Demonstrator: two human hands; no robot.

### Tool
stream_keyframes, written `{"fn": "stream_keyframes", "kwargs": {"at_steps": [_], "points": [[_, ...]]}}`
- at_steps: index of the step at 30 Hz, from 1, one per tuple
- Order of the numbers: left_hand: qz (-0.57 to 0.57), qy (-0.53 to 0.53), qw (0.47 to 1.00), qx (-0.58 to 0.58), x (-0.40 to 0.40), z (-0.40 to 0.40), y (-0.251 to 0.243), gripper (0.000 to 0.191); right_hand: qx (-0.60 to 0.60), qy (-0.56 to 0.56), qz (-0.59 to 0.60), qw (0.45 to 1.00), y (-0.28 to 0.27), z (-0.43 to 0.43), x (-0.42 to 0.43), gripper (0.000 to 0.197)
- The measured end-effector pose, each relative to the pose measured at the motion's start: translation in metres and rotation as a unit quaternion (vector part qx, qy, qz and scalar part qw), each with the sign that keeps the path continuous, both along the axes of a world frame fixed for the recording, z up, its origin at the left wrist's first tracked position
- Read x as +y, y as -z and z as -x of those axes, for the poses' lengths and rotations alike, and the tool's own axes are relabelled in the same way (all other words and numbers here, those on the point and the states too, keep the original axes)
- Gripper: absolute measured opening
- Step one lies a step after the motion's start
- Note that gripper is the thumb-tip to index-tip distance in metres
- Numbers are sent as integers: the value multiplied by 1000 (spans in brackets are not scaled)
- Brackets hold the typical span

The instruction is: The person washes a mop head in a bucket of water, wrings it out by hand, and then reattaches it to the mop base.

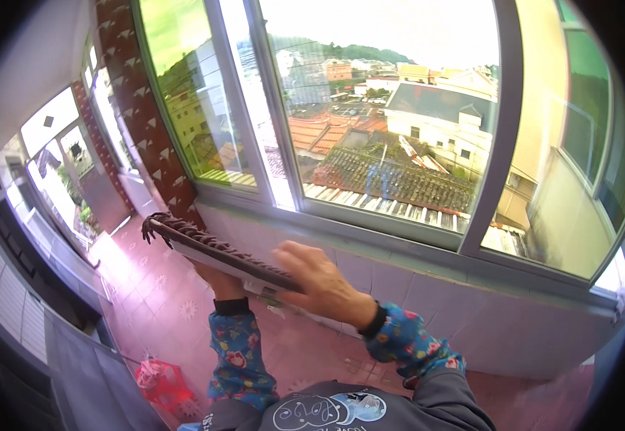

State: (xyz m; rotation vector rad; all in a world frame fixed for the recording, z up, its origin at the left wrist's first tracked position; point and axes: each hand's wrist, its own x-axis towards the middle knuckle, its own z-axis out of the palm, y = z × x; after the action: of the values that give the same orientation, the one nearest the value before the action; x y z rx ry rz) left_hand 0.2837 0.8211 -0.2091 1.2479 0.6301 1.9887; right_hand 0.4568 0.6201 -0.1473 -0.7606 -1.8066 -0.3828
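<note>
A long, flat mop head (220, 251) with brown chenille strands on top and a pale plate beneath is raised at chest height, tilted down to the right. From below, my left hand (218, 280) supports it, its fingers mostly hidden behind the plate. My right hand (320, 280) is at the near right end, slightly blurred, with the thumb low against the edge and the fingers over the strands. Whether it grips firmly is unclear. Blue floral sleeve covers with dark cuffs reach both wrists.
A sliding window (382, 210) with grey frames stands ahead, above a tiled wall and sill (398, 275). A red plastic basket (167, 385) sits on the pink tiled floor (183, 307) at lower left. A patterned brown pillar (145, 113) rises beside the window.
</note>
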Motion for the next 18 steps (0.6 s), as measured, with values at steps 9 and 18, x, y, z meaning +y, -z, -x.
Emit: {"fn": "stream_keyframes", "kwargs": {"at_steps": [9,18], "points": [[-33,175,973,-147,-61,79,35,38,5,-75,208,975,62,40,13,28],[261,-18,956,-130,-198,153,115,60,-109,-215,251,937,61,171,28,37]]}}
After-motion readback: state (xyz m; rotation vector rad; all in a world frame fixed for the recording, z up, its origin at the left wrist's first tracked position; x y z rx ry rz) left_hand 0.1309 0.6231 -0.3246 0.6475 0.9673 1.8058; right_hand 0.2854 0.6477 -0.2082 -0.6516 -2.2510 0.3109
